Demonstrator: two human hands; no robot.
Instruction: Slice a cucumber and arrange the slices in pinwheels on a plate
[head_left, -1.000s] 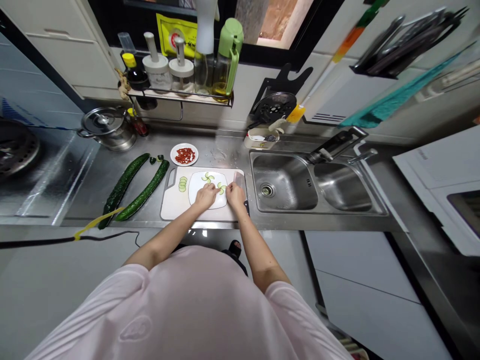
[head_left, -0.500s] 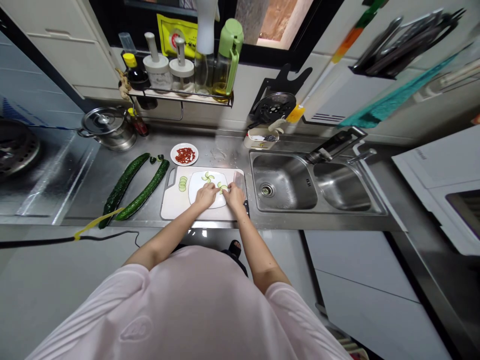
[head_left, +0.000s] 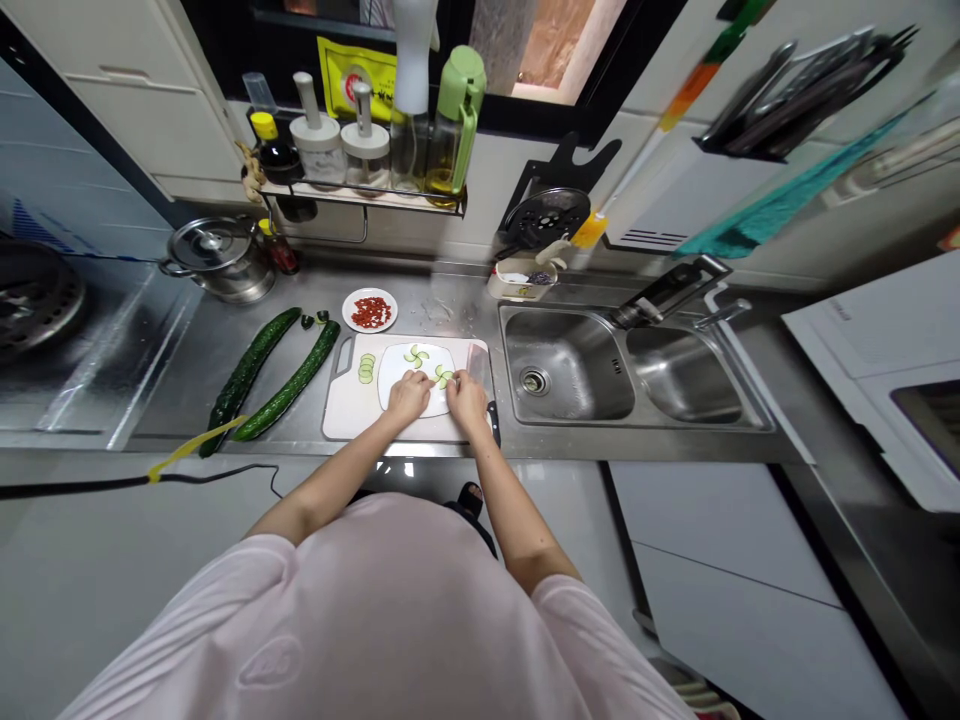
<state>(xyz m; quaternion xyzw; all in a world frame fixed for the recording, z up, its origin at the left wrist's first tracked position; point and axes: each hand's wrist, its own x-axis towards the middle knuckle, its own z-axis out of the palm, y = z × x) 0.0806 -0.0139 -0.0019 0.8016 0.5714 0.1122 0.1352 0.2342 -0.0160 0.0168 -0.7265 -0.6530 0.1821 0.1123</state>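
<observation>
On a white square plate, thin cucumber slices lie fanned in two small pinwheels: a rear pinwheel and a right-hand pinwheel. My left hand rests over the plate's front, fingers curled together beside the right-hand pinwheel; whether anything is between its fingertips is too small to see. From the right, my right hand pinches at a cucumber slice on that pinwheel's edge. The plate sits on a pale cutting board. A row of overlapping cucumber slices lies left of the plate.
A knife lies along the board's right edge, beside the double sink. Two whole cucumbers are on the left counter. Behind the board stands a small dish of red pieces. A lidded pot stands at the back left.
My hands have drawn slightly apart, and more of the right-hand pinwheel shows between them. The rear pinwheel and the row of slices stay in place.
</observation>
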